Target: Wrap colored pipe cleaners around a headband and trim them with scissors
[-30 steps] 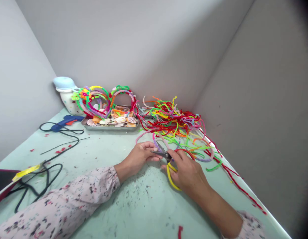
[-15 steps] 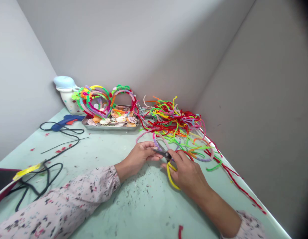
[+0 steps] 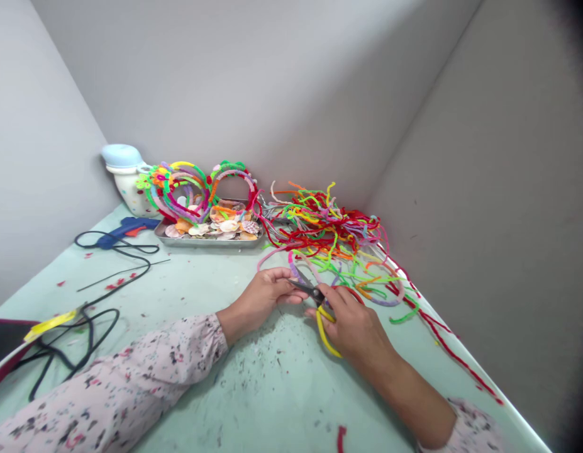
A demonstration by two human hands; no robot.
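My right hand (image 3: pixel 355 321) is closed on the yellow-handled scissors (image 3: pixel 325 340), whose dark blades point up and left. The blades are slightly apart and reach to the fingertips of my left hand (image 3: pixel 272 294). Those fingers are pinched together; whatever lies between them is too small to make out. Just beyond the fingertips, a pink and purple fuzzy loop (image 3: pixel 292 263) rests near the blades. A large heap of coloured pipe cleaners (image 3: pixel 329 220) lies behind my right hand.
Fuzzy headbands (image 3: pixel 182 189) stand in a metal tray (image 3: pixel 210 242) of shells. To the left are a blue glue gun (image 3: pixel 124 231), a white bottle (image 3: pixel 131 182) and a black cord (image 3: pixel 90 327). Red strands (image 3: pixel 456 358) run along the table's right edge.
The scissor blades have drawn a little closer together, and the fingers of my right hand have shifted slightly on the handles. My left hand has hardly moved.
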